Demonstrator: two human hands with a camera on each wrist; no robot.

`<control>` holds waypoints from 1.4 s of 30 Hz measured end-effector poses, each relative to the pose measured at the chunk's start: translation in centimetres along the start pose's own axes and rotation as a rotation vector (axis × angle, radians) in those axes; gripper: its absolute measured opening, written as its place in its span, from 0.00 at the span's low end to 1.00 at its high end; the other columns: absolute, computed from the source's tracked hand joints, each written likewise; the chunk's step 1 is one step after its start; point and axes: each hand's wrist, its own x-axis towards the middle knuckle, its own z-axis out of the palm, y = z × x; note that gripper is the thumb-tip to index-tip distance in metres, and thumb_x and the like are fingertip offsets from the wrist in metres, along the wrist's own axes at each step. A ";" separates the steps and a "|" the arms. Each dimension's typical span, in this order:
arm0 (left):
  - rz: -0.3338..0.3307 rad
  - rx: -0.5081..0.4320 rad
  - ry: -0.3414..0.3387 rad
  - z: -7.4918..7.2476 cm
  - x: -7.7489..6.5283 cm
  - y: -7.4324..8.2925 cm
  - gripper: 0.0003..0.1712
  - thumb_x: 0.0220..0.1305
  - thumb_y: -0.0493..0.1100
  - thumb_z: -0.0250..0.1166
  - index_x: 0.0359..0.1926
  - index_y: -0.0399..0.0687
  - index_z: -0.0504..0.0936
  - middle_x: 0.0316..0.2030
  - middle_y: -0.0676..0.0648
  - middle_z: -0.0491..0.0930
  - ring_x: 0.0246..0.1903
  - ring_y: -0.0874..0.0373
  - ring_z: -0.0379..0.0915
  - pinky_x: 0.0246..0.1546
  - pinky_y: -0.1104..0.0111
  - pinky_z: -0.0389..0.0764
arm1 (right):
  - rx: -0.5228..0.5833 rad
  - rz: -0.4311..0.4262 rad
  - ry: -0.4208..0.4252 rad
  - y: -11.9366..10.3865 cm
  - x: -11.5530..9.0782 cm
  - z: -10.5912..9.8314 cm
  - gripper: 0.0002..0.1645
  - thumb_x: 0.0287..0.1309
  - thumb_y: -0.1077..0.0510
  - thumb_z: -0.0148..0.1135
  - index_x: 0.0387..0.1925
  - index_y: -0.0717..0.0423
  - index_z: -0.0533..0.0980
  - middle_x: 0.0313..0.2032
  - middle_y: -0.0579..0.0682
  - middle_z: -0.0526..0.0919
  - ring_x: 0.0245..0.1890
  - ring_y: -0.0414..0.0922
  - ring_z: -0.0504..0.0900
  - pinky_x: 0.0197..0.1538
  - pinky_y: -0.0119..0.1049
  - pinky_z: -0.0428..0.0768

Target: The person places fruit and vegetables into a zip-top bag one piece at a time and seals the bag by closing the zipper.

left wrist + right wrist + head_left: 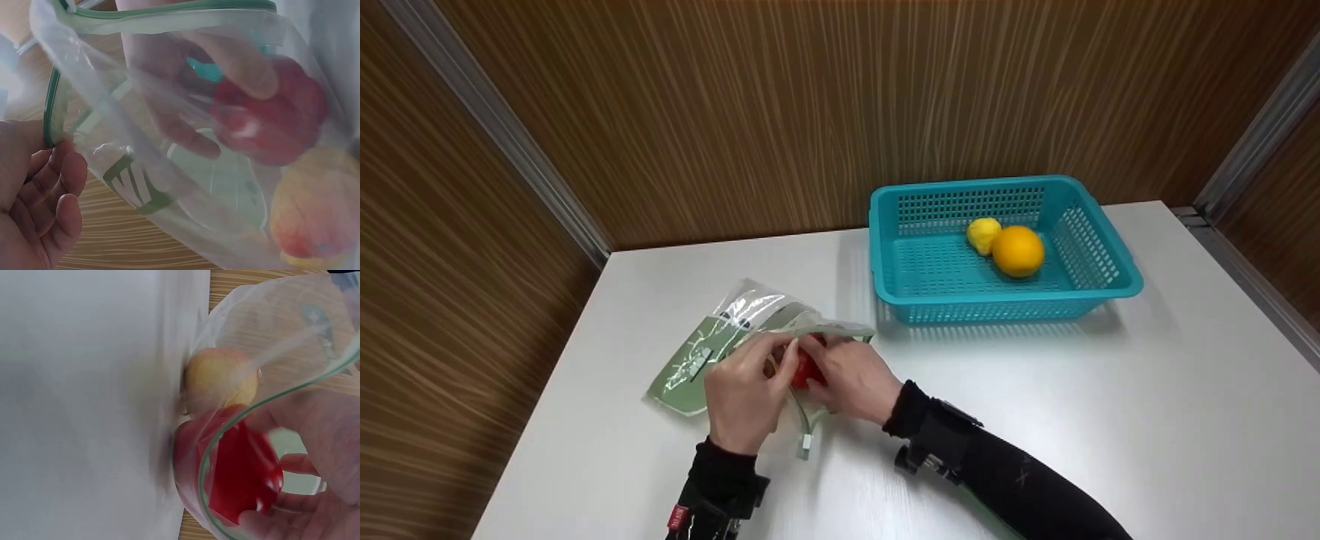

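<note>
A clear zip bag [121, 121] with a green-edged mouth stands open between the two hands. My left hand [746, 386] pinches its rim, thumb and index finger on the green strip. Inside the mouth, my right hand [859, 379] holds a glossy, lobed red bell pepper [242, 467], thumb on one side and fingers on the other. Beside the pepper in the bag lies a yellow-and-red fruit [219, 377], seen through the plastic in both wrist views. In the head view the hands cover much of the pepper [808, 369].
A teal plastic basket [1005, 298] stands at the back right of the white table [1035, 405]. It contains an orange [1018, 251] and a small yellow fruit [983, 235]. Left of the hands, a flat green-and-clear bag [690, 367] lies on the table. Wood-grain panels [735, 112] surround it.
</note>
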 end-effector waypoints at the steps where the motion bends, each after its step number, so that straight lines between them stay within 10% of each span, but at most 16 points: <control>1: 0.000 -0.001 0.000 0.0 0.0 0.0 0.02 0.57 0.41 0.67 0.31 0.48 0.84 0.22 0.53 0.83 0.17 0.64 0.75 0.17 0.77 0.71 | -0.001 -0.002 0.021 0.0 0.1 0.1 0.32 0.47 0.50 0.67 0.54 0.49 0.66 0.24 0.45 0.76 0.19 0.38 0.74 0.21 0.32 0.74; 17: -0.042 0.008 0.009 0.1 0.0 0.0 0.03 0.54 0.41 0.69 0.31 0.49 0.84 0.20 0.54 0.82 0.16 0.64 0.74 0.17 0.76 0.70 | 0.180 -0.024 -0.120 0.1 -0.4 -2.4 0.30 0.53 0.53 0.63 0.59 0.47 0.69 0.54 0.50 0.78 0.48 0.45 0.81 0.46 0.39 0.83; 26: -0.067 0.001 0.011 -0.2 0.1 -0.1 0.03 0.54 0.41 0.69 0.31 0.48 0.84 0.21 0.52 0.83 0.18 0.63 0.76 0.19 0.74 0.73 | 0.203 -0.046 -0.127 0.7 -1.7 -6.5 0.19 0.55 0.50 0.62 0.49 0.47 0.78 0.38 0.43 0.82 0.34 0.38 0.78 0.37 0.32 0.79; 42: -0.074 0.006 0.004 -0.3 0.1 0.0 0.03 0.54 0.41 0.69 0.32 0.49 0.84 0.20 0.53 0.82 0.17 0.63 0.76 0.18 0.74 0.71 | 0.212 -0.028 -0.016 2.8 -3.9 -9.5 0.17 0.54 0.50 0.64 0.46 0.46 0.78 0.39 0.41 0.83 0.41 0.39 0.81 0.45 0.33 0.81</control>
